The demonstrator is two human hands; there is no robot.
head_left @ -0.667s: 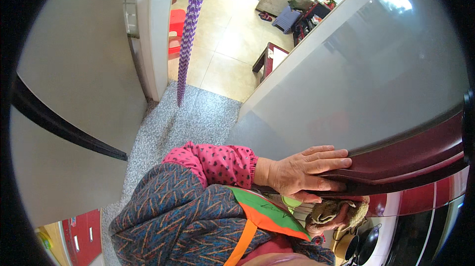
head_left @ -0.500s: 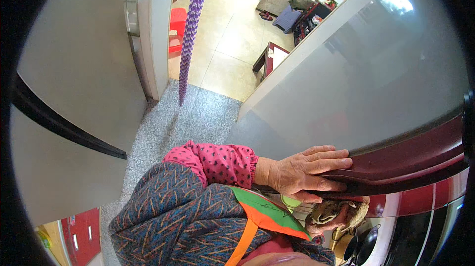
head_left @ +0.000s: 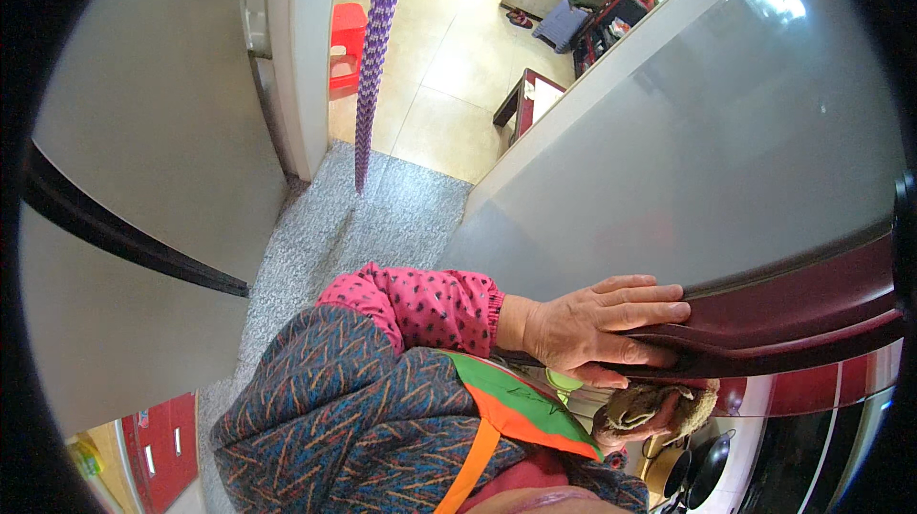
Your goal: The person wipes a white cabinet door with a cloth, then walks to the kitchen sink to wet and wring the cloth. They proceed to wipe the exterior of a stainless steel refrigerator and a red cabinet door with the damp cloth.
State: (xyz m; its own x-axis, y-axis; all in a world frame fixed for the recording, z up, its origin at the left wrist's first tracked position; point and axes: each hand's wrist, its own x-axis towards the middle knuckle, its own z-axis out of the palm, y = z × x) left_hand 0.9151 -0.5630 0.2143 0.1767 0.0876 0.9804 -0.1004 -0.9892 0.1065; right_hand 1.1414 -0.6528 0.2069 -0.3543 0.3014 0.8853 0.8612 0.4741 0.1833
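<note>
My left hand (head_left: 592,326), in a pink spotted sleeve (head_left: 430,306), rests with fingers apart on the dark-red glossy edge (head_left: 793,318) of a large grey-topped unit. Its fingertips lie along the rim and the thumb points down past it. Below that edge, my right hand (head_left: 626,433) is wrapped in a shaggy brown cloth (head_left: 695,409), close under the unit. Most of its fingers are hidden by the cloth. A green and orange apron (head_left: 521,409) hangs over my patterned clothing.
Dark pans (head_left: 709,471) hang or stand below the cloth. A purple woven strip (head_left: 374,65) hangs in the doorway. Beyond are a red plastic stool (head_left: 349,41) and a low dark-red table (head_left: 525,103). Grey cabinet panels (head_left: 153,122) stand at the left, above red drawers (head_left: 162,447).
The whole view has shifted slightly. My left hand stays on the dark-red edge, and the brown cloth under it sits almost where it was.
</note>
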